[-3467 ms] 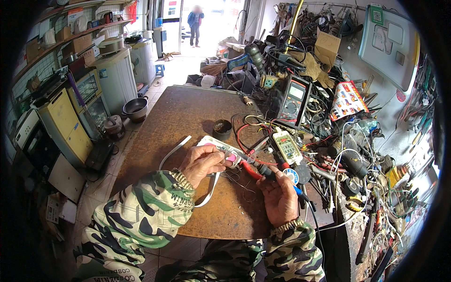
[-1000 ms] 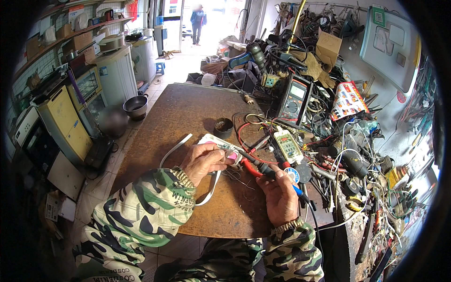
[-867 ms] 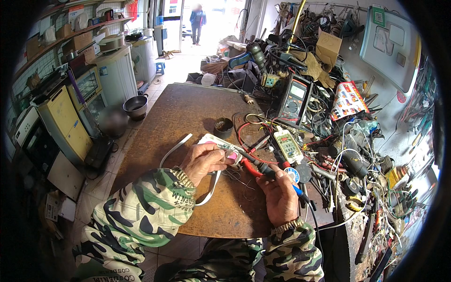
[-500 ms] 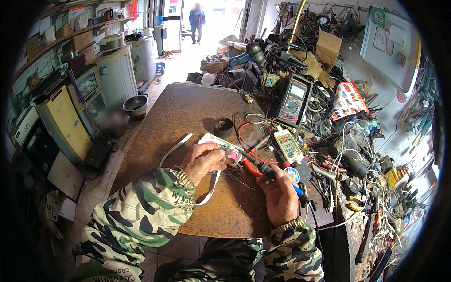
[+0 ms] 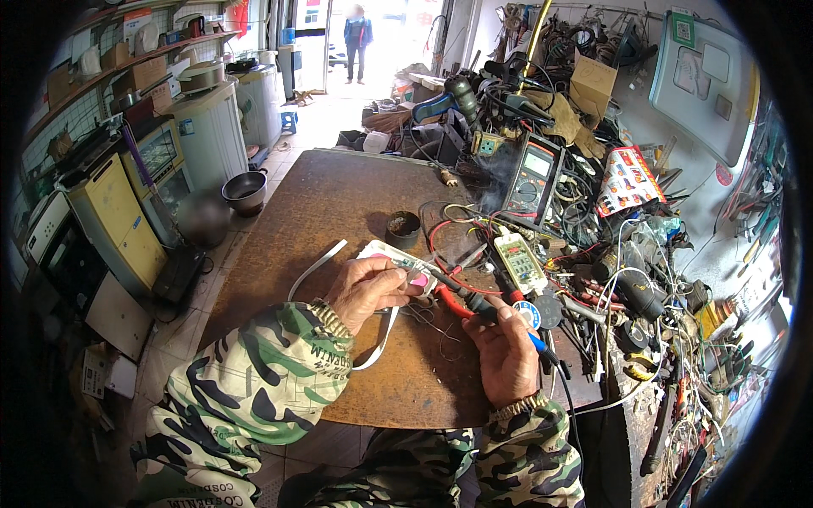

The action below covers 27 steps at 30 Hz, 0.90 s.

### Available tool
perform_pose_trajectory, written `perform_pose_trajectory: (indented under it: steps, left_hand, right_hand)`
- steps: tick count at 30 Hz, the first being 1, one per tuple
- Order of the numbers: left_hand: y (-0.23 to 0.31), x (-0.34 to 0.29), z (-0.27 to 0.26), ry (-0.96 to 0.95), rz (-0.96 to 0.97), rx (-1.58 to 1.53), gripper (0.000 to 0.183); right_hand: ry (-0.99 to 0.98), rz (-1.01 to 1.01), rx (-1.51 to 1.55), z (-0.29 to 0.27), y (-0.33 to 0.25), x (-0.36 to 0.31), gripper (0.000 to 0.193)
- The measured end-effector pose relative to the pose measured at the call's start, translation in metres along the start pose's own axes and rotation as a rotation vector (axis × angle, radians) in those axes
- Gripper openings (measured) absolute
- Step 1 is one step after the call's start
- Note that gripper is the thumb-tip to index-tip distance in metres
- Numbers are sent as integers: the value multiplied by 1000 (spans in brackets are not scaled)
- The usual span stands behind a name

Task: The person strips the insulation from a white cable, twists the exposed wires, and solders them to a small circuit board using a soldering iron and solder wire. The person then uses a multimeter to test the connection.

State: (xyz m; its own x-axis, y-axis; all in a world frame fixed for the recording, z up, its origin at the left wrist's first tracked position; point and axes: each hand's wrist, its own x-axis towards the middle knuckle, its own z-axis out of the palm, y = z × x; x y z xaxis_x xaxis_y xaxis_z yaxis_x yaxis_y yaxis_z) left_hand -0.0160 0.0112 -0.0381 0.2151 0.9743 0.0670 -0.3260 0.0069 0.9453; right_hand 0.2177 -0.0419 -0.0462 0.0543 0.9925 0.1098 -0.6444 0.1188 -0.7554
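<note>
My right hand [image 5: 506,356] is closed round a soldering iron [image 5: 487,310] with a black and blue handle. Its shaft reaches left to a small open white casing [image 5: 378,249] with pink showing inside. At the near side of that casing my left hand [image 5: 366,288] is pinched; what its fingertips hold is too small to make out. A flat white cable [image 5: 393,326] hangs below the left fingers. Under the iron lies a red-handled tool [image 5: 451,301], partly covered. Beside the right fingers stands a blue and white spool [image 5: 527,315].
Beyond the casing sits a small dark round tin [image 5: 402,229] on the brown worktable [image 5: 339,195]. A multimeter [image 5: 533,178], a pale circuit module [image 5: 520,262] and heaped cables and tools crowd the right side. A person [image 5: 357,46] stands at the far doorway.
Both hands and the iron stay nearly in place. Smoke has drifted up and to the right, toward the multimeter. The person in the doorway has shifted slightly.
</note>
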Motion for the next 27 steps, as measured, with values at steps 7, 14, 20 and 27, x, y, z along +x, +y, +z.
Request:
perform_pose_trajectory:
  steps: [7,14,20,27]
  left_hand:
    - [0,0,0,0,-4,-11,28]
    - [0,0,0,-11,-13,-4,31]
    - [1,-1,1,4,14,9,28]
    - [0,1,2,-6,10,4,25]
  right_hand:
    - [5,2,10,-1,1,1,31]
    - [3,-7,-1,0,0,0,32]
    - [-13,-4,-2,0,1,1,32]
    - [18,-7,-1,-3,3,1,30]
